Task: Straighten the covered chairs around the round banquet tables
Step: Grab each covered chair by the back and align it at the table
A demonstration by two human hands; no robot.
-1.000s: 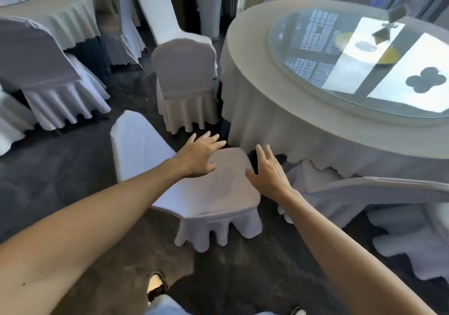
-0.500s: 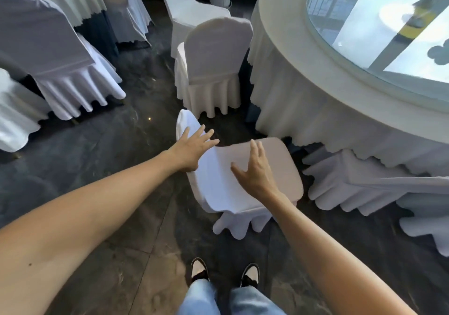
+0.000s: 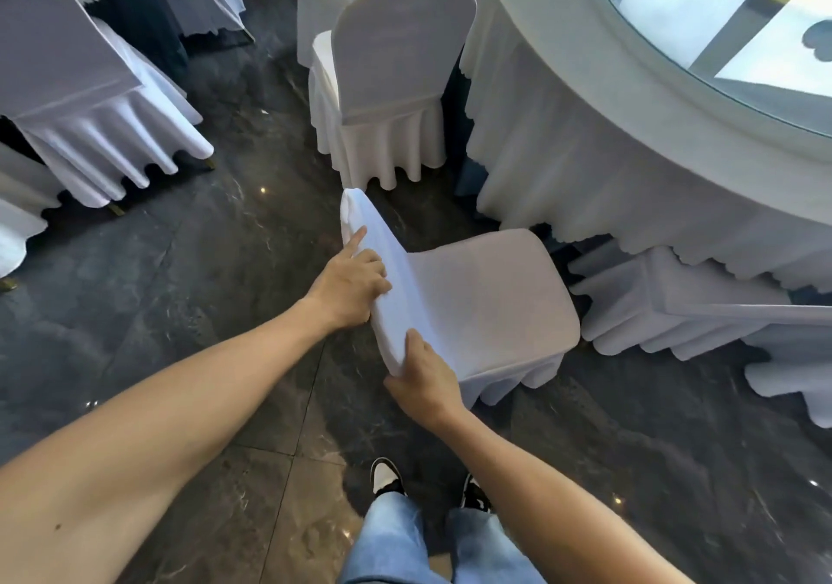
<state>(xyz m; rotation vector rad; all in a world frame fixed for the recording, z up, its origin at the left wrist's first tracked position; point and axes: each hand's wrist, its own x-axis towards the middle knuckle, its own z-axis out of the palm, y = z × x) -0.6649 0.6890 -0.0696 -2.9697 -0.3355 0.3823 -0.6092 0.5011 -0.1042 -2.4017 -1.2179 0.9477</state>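
The covered chair (image 3: 477, 300) stands before us on the dark floor (image 3: 202, 268), its seat toward the round table (image 3: 608, 124). We hold its backrest from both ends: our left hand (image 3: 349, 284) grips the upper edge, fingers (image 3: 376, 268) curled over the cloth and forefinger stretched along it; our right hand (image 3: 425, 383) clasps the near corner, thumb on top.

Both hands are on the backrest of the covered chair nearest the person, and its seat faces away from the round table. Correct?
Not quite. In the head view the left hand and right hand do grip the covered chair's backrest, but its seat faces toward the round table.
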